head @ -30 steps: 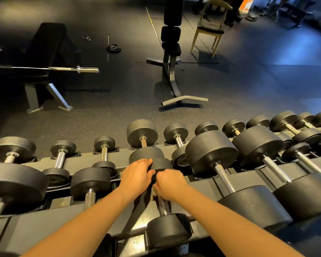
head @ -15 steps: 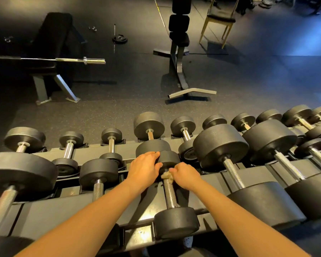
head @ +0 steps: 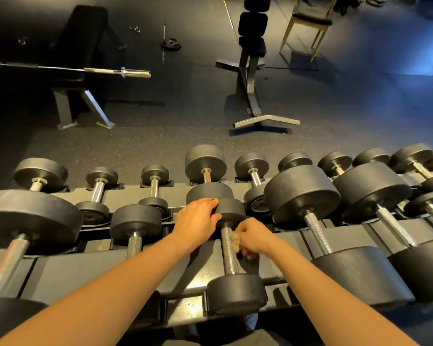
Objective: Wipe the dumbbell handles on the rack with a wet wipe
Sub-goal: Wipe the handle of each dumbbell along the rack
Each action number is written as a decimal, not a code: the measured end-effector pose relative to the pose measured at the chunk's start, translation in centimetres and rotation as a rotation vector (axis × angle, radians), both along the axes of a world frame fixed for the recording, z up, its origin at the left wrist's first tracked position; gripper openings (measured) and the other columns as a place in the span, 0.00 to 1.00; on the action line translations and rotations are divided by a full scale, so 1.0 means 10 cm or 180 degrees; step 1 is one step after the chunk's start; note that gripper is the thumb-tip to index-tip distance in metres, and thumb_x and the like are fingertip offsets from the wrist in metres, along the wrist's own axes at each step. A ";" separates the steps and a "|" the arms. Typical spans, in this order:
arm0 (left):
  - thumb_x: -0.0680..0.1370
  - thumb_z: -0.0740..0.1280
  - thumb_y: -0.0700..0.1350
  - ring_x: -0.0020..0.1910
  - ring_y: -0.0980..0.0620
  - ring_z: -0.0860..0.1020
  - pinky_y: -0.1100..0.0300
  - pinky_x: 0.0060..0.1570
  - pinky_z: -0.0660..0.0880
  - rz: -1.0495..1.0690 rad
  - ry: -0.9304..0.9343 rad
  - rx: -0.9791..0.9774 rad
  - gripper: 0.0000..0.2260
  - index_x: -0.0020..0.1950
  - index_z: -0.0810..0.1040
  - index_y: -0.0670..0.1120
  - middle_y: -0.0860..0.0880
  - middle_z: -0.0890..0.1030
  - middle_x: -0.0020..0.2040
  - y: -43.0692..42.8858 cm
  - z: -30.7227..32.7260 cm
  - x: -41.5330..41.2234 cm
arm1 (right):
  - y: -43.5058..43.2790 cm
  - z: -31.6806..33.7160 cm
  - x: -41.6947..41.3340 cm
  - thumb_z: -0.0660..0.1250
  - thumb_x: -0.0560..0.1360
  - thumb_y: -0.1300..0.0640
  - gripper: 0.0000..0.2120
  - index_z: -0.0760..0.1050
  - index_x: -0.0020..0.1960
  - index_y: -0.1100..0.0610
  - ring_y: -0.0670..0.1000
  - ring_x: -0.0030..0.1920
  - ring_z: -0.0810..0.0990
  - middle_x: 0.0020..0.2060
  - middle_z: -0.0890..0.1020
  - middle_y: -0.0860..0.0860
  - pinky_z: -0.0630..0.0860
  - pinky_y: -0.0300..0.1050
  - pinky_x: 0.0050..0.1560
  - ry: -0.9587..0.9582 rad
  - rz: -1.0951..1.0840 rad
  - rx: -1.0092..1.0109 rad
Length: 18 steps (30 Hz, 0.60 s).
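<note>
A small black dumbbell with a knurled chrome handle (head: 228, 255) lies on the near tier of the dark rack (head: 85, 273), in the middle of the view. My left hand (head: 196, 222) grips its far head (head: 231, 211), fingers curled over the top. My right hand (head: 253, 237) holds a crumpled whitish wet wipe (head: 234, 241) against the right side of the handle's upper part. The near head (head: 236, 293) sits at the rack's front rail.
Bigger dumbbells flank it: one to the right (head: 301, 193), one to the left (head: 135, 219), a large one at far left (head: 30, 218). A second row sits on the far tier. Beyond on the floor stand a bench with a barbell (head: 115, 71), a padded machine (head: 251, 58) and a chair (head: 310, 18).
My right hand with the wipe has slid along the handle from the far end toward its middle. The camera has tilted down slightly. My left hand stays on the far head.
</note>
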<state>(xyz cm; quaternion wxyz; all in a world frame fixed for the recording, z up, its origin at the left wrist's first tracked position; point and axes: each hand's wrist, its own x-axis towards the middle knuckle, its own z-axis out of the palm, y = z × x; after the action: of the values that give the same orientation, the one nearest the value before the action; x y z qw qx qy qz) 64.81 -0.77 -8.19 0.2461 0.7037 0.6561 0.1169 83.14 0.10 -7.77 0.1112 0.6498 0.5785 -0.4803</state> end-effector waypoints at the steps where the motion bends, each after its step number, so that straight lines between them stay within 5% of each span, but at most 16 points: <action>1: 0.83 0.66 0.52 0.69 0.47 0.76 0.49 0.67 0.74 0.0011 -0.0033 -0.0011 0.22 0.76 0.72 0.50 0.49 0.77 0.72 0.00 0.01 0.01 | 0.00 -0.07 -0.06 0.59 0.83 0.63 0.09 0.78 0.54 0.62 0.53 0.33 0.82 0.39 0.82 0.58 0.80 0.44 0.32 0.0057 -0.0419 0.0229; 4: 0.82 0.67 0.49 0.71 0.47 0.74 0.48 0.70 0.72 -0.0017 -0.0186 -0.0166 0.24 0.78 0.69 0.51 0.50 0.75 0.74 -0.03 0.02 -0.03 | -0.13 -0.23 -0.14 0.59 0.83 0.62 0.10 0.76 0.46 0.61 0.54 0.31 0.80 0.36 0.80 0.58 0.83 0.51 0.35 0.0164 -0.0691 0.0234; 9: 0.81 0.68 0.50 0.74 0.48 0.70 0.48 0.73 0.70 -0.0130 -0.0114 -0.0369 0.32 0.83 0.59 0.53 0.50 0.68 0.79 -0.22 -0.02 -0.14 | -0.31 -0.03 0.05 0.62 0.78 0.64 0.16 0.75 0.33 0.56 0.48 0.36 0.76 0.31 0.77 0.50 0.75 0.41 0.42 -0.0065 0.0440 -0.0200; 14: 0.81 0.68 0.52 0.74 0.46 0.70 0.47 0.72 0.71 -0.0004 -0.0219 -0.0459 0.34 0.84 0.56 0.52 0.49 0.67 0.79 -0.33 -0.03 -0.05 | -0.30 0.33 -0.06 0.64 0.80 0.59 0.11 0.81 0.57 0.64 0.57 0.55 0.80 0.52 0.83 0.59 0.76 0.49 0.58 -0.0376 0.1503 -0.0454; 18: 0.81 0.68 0.54 0.69 0.48 0.75 0.48 0.67 0.75 0.0008 -0.0207 -0.0555 0.29 0.80 0.63 0.53 0.49 0.74 0.73 -0.40 0.04 -0.11 | -0.28 0.51 -0.21 0.63 0.80 0.60 0.10 0.78 0.60 0.61 0.57 0.54 0.79 0.50 0.79 0.56 0.76 0.49 0.58 -0.0462 0.1998 -0.0284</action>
<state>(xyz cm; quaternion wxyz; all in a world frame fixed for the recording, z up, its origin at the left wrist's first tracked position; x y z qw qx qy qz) 63.76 -4.75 -7.77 0.3275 0.6746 0.6564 0.0825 81.02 -2.72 -2.68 0.3232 0.4667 0.7196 -0.3999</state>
